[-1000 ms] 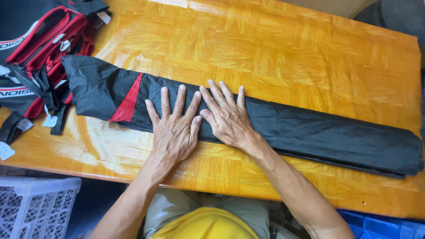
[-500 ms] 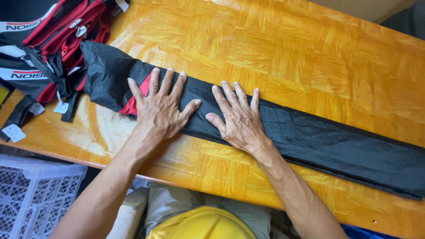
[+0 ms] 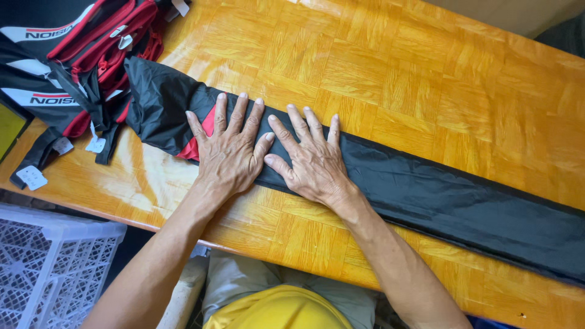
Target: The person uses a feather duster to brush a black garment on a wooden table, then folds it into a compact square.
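wood table (image 3: 426, 73) carries a long black fabric strip (image 3: 439, 195) w/ a red patch (far-left end bunched). left of the strip: red-black bags (image 3: 67, 67). left hand (image 3: 228, 152) & right hand (image 3: 311, 161) lie flat on the strip, fingers spread, gripping nothing.

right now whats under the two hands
Both the left hand and right hand lie flat on a long folded black fabric strip with a red patch. The fabric beneath the palms is hidden.
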